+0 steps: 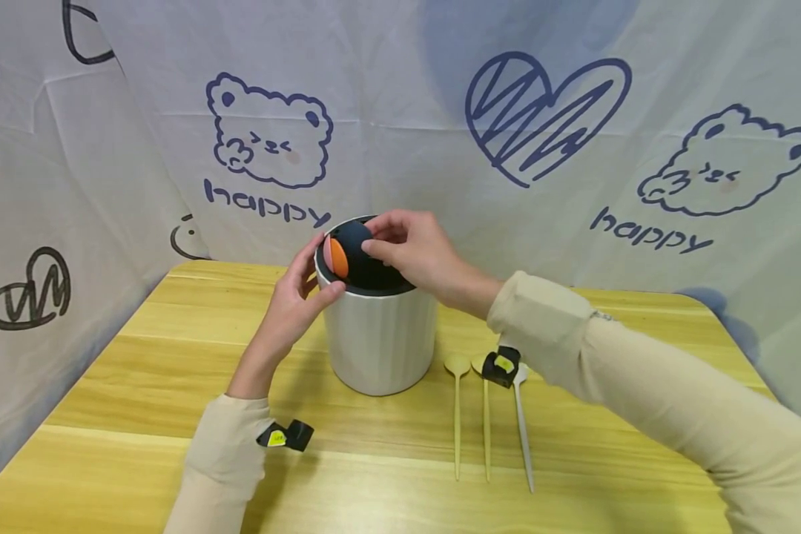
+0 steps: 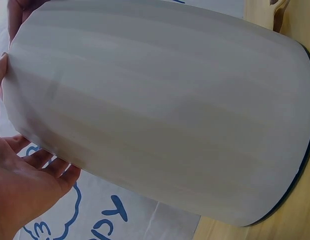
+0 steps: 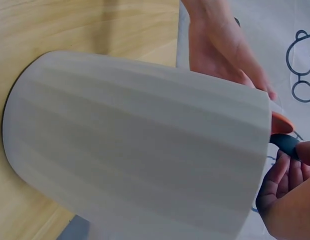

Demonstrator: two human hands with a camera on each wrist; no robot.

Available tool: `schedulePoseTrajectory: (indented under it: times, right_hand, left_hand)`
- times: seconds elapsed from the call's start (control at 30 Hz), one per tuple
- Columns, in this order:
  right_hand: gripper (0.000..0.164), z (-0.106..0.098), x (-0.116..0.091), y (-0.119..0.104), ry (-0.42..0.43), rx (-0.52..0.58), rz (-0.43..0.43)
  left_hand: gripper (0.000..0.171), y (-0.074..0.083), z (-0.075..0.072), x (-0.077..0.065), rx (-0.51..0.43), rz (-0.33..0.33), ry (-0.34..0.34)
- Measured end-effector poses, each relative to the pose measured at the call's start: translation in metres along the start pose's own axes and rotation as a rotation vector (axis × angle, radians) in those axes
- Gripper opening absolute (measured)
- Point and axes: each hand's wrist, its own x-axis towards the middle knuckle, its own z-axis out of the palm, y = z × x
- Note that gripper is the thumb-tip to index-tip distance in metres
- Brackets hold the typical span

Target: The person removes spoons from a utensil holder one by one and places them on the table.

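As the left hand (image 1: 294, 298) grips the white bin (image 1: 380, 343) near its rim, presumably bracing it, the right hand (image 1: 423, 251) pinches a dark blue piece (image 1: 351, 239) at the mouth, beside the left fingertips.

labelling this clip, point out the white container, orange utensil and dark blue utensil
white container (image 1: 382, 343): head view, front of its wall
orange utensil (image 1: 339, 259): head view, visible end
dark blue utensil (image 1: 354, 241): head view, broad end

Two hands (image 1: 291, 302); one white container (image 1: 382, 343); three coloured utensils (image 1: 351, 239); three long spoons (image 1: 457, 415)
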Motion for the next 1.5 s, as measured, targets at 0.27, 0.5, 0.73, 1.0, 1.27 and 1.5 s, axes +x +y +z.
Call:
schedulePoseTrajectory:
  times: [0.27, 0.5, 0.73, 1.0, 1.27, 1.5]
  right_hand:
    - [0.02, -0.011, 0.002, -0.007, 0.045, 0.044, -0.032]
    - [0.024, -0.024, 0.001, -0.014, 0.066, 0.068, -0.091]
    - [0.022, -0.037, 0.0, -0.025, 0.093, 0.109, -0.146]
    - [0.02, -0.05, -0.004, -0.04, 0.156, 0.133, -0.21]
    - [0.022, -0.065, -0.01, -0.053, 0.185, 0.207, -0.274]
    - [0.019, -0.08, -0.013, -0.062, 0.197, 0.354, -0.309]
  left_hand:
    - [0.078, -0.001, 0.0, 0.001, 0.003, -0.007, 0.002]
    - [0.078, -0.003, 0.001, 0.002, 0.013, -0.013, 0.009]
    - [0.08, -0.003, 0.001, 0.002, 0.02, -0.015, 0.017]
    - [0.082, -0.001, 0.001, 0.002, 0.014, -0.013, 0.014]
    - [0.084, -0.002, 0.001, 0.002, -0.001, -0.004, 0.013]
    - [0.084, -0.001, 0.001, 0.001, -0.003, -0.002, 0.013]
